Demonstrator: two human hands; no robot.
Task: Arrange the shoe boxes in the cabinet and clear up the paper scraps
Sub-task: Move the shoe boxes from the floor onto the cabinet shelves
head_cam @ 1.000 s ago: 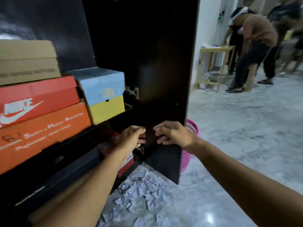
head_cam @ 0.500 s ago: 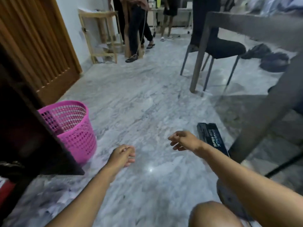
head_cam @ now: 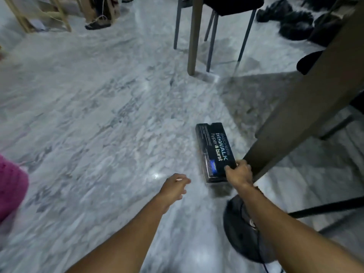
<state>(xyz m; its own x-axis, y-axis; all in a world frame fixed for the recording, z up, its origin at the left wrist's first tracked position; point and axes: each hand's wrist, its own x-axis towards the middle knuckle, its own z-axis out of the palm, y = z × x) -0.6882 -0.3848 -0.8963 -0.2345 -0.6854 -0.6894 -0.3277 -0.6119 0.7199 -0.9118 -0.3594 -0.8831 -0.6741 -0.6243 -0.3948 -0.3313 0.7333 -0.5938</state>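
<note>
One black shoe box [head_cam: 214, 152] is seen lying on the marble floor [head_cam: 98, 119] right of centre, its near corner gripped by the right hand [head_cam: 239, 173], while the left hand [head_cam: 173, 187] is held loosely curled, empty, beside it.
</note>
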